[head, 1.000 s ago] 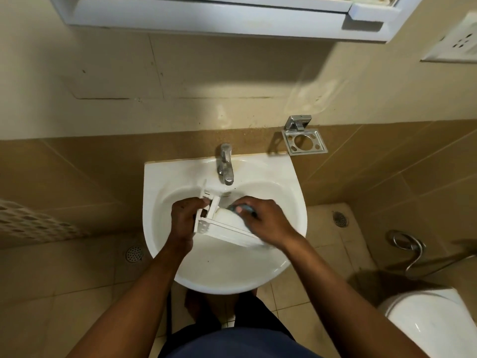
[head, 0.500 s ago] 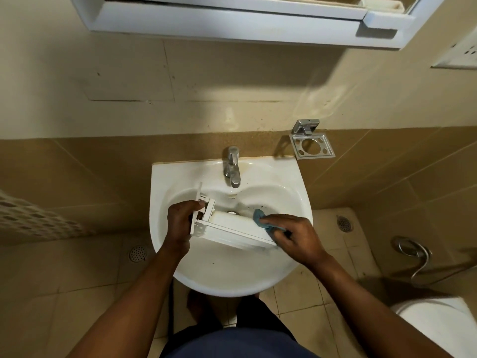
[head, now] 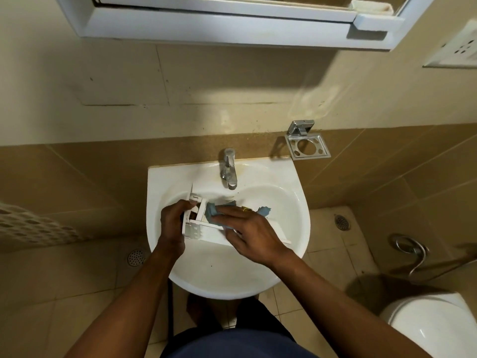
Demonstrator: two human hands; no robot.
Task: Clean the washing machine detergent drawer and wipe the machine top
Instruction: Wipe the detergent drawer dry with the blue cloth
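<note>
1. Panel (head: pixel 31 223), white and perforated, at the far left edge; what it belongs to cannot be told. A round floor drain (head: pixel 136 257) sits in the tiles just right of it.
2. Left hand (head: pixel 172 223): forearm comes up from the lower left and the wrist is over the sink's left side. The fingers are curled round the left end of the detergent drawer (head: pixel 206 232), with the thumb on its far edge. Firm hold.
3. Detergent drawer: white plastic, held inside the basin of the sink (head: pixel 165 177), long axis running left to right and sloping toward the near right. The open compartments at its left end face up.
4. Blue cloth (head: pixel 211 211): bunched in the drawer, just right of the left hand. One corner shows past the right hand's knuckles.
5. Tap (head: pixel 229 171): chrome, at the back of the sink, spout over the drawer's far side.
6. Right hand (head: pixel 254 233): forearm enters from the lower right. The fingers are stretched out fairly straight and lie flat on the cloth, pressing it into the drawer; the thumb lies along the drawer's near wall. A gold ring (head: pixel 245 209) is on one finger.
7. Chrome holder (head: pixel 307 148): on the wall, right of the tap.
8. Toilet (head: pixel 433 324): white, lower right corner.
</note>
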